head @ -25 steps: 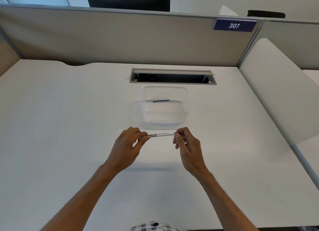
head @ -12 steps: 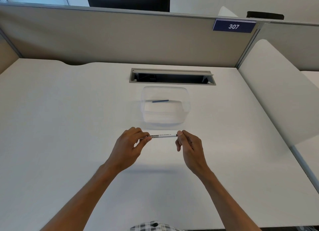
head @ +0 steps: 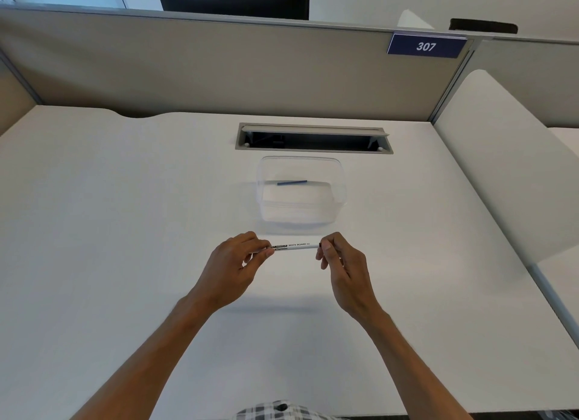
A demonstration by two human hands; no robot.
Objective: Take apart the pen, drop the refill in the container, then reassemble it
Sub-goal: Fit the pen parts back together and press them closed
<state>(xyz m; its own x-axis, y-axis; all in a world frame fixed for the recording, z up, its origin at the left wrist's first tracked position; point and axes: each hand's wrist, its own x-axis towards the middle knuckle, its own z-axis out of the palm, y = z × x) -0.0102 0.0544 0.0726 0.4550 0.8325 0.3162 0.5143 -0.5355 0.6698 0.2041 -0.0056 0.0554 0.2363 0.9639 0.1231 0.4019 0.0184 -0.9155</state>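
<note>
A white marker pen with black print lies level between my hands, above the white desk. My left hand pinches its left end between thumb and fingers. My right hand grips its right end, where a dark tip or end piece shows at my fingertips. Just beyond the pen stands a clear plastic container. A thin blue refill lies inside it near the far wall.
An open cable slot is set in the desk behind the container. A beige partition with a blue "307" sign closes the far side. A white side panel rises on the right.
Both hands keep hold of the pen; my right-hand fingers have shifted slightly on its right end. The pen stays level in about the same place.
</note>
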